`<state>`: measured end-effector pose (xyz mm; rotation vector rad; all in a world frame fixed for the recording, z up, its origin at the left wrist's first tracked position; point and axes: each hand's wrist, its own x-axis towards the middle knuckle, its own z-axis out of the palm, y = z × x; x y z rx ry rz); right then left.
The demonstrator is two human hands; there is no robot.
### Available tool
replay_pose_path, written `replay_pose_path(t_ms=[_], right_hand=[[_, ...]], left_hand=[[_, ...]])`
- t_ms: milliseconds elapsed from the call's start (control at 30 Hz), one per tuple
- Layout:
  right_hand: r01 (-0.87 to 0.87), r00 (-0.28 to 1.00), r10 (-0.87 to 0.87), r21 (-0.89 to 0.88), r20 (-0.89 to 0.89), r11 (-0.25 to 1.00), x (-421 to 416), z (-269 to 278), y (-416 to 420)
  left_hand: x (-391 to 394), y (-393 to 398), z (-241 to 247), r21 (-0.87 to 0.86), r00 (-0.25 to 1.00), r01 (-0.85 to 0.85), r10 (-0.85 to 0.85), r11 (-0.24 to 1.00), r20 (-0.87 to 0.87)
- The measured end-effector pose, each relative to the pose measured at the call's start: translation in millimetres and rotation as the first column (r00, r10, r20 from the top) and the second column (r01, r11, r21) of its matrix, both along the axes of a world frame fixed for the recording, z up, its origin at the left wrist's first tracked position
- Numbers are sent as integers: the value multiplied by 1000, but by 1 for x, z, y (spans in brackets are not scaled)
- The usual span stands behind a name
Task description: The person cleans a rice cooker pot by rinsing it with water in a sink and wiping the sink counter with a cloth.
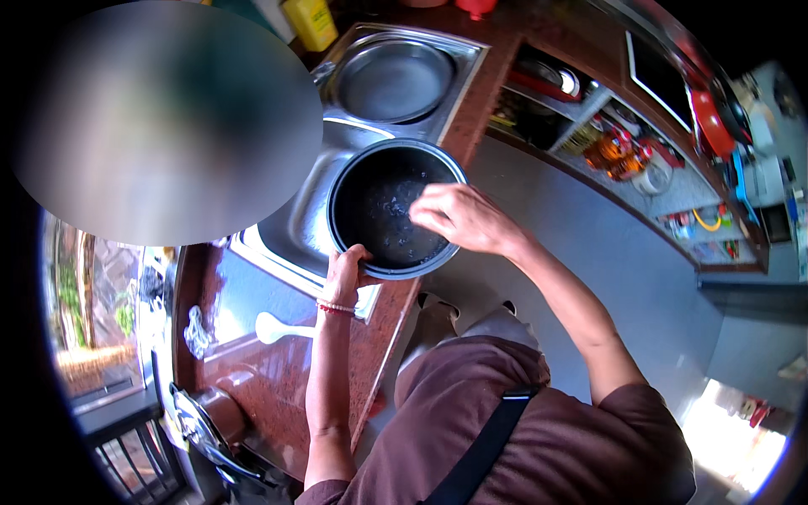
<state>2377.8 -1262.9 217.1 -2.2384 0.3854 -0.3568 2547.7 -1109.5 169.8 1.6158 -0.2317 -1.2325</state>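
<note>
A round, dark cooking pot point(404, 243) is tilted above the front edge of the stainless-steel sink point(297, 214). Some clear liquid or wet spots glisten on its bottom. My left hand point(348, 273) grips the rim at the lower left, with the thumb on the rim and a beaded bracelet at the wrist. Over the pot's opening is my right hand point(448, 214), its fingers bent together and slightly blurred; whether something small is between them cannot be told. On the counter beside my left forearm lies a white plastic scoop or spoon point(278, 328).
A large round metal pan point(396, 81) rests in the far basin. Behind it stands a yellow container point(310, 24). Crumpled clear plastic point(197, 331) lies on the red stone counter point(271, 391). Shelves holding bottles point(615, 154) stand across the floor. A blurred oval hides the upper left.
</note>
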Motion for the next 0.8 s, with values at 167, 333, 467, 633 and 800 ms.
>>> replay_pose_path(t_ms=[167, 333, 467, 633, 800], right_hand=[[-68, 957, 41, -87, -288, 994, -131, 8, 43], [243, 873, -373, -381, -315, 892, -262, -34, 88], [380, 728, -561, -449, -394, 809, -382, -62, 114], [639, 580, -700, -299, -417, 708, -518, -78, 164], [880, 257, -880, -280, -400, 385, -622, -98, 221]], left_hand=[[-88, -36, -2, 70, 970, 216, -206, 974, -129], [-217, -67, -39, 86, 875, 441, -406, 894, -262], [-348, -88, -78, 101, 715, 675, -614, 731, -335], [-506, -92, -96, 143, 497, 867, -807, 477, -319], [-667, -92, -103, 232, 190, 965, -938, 124, -289]])
